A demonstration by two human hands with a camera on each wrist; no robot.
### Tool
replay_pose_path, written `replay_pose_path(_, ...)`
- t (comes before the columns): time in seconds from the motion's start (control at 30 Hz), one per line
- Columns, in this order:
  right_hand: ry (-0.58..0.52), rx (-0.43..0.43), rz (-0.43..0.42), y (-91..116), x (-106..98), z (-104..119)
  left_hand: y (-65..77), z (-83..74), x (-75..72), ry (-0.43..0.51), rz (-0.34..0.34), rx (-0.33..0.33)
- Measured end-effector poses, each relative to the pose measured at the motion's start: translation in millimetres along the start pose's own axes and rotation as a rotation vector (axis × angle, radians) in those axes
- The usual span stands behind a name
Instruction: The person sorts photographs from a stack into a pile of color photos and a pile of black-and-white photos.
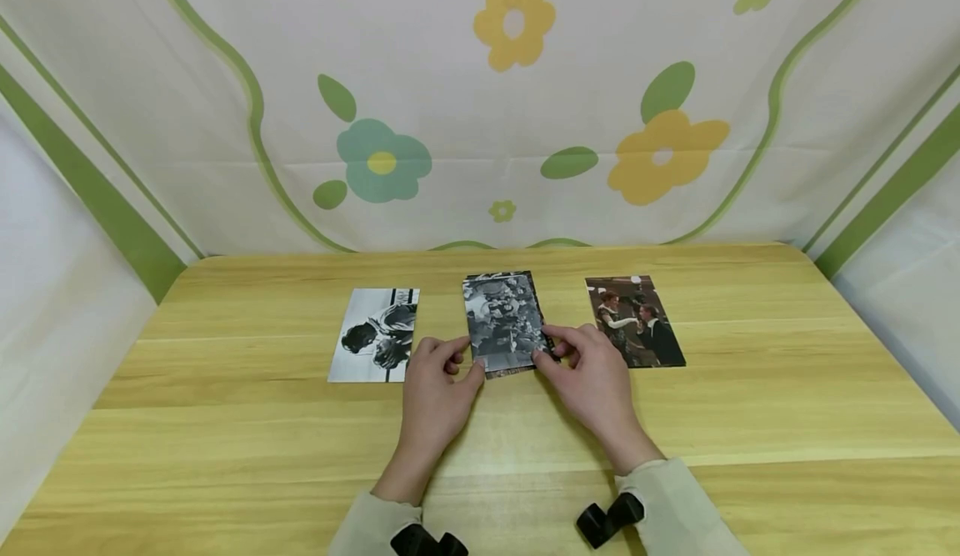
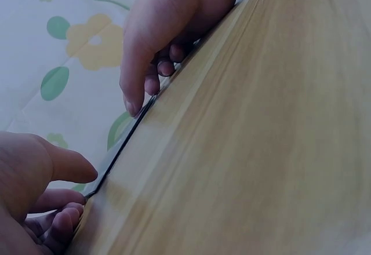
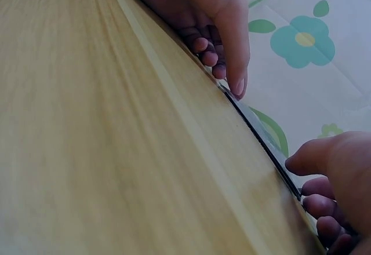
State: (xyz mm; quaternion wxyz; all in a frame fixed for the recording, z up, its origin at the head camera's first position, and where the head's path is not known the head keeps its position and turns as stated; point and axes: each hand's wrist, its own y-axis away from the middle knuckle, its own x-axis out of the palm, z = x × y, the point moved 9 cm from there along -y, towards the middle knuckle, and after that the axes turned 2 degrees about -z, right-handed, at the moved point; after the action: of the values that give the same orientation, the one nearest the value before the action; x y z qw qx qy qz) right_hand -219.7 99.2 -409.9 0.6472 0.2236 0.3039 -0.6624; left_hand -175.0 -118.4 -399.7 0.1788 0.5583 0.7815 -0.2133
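- Left hand [image 1: 437, 396]: thumb and index finger grip the stack at its left edge and near lower-left corner; the other fingers curl in.
- Right hand [image 1: 597, 383]: thumb and index finger grip the same stack at its right edge and lower-right corner. Two hands from opposite sides probably keep the loose sheets together and square.
- Stack of photos [image 1: 502, 323]: one stack, on the counter [image 1: 225, 431] between the hands. One black-and-white photo is uppermost; edges jut out at its top and bottom, so at least two sheets lie here, though the full number cannot be told.
- Left of the stack, apart from it: one black-and-white photo [image 1: 378, 335]. Right of the stack, also apart: one colour photo [image 1: 637, 323]. The gaps seemingly leave each one separate and its picture readable.
- Nearer the person than the stack: two pale sleeves [image 1: 686, 506], two black wrist devices [image 1: 626, 509].
- Beyond the stack: one patterned cloth [image 1: 465, 114], with two yellow flowers, one teal.
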Motion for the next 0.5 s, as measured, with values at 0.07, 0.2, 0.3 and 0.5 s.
replay_pose_path(0.07,-0.003,0.002,0.0,0.2,0.2,-0.1,0.1,0.5,0.0,0.003,0.002,-0.001)
replay_pose_path(0.2,-0.003,0.008,0.0,0.4,0.0,-0.1,-0.2,1.2,0.0,-0.001,0.0,0.008)
replay_pose_path(0.3,0.003,0.012,0.003,0.4,0.1,-0.2,0.0,0.7,-0.1,-0.012,-0.005,0.018)
replay_pose_path(0.5,0.004,0.019,0.006,0.7,0.1,-0.3,0.7,-0.7,1.1,-0.048,-0.007,0.024)
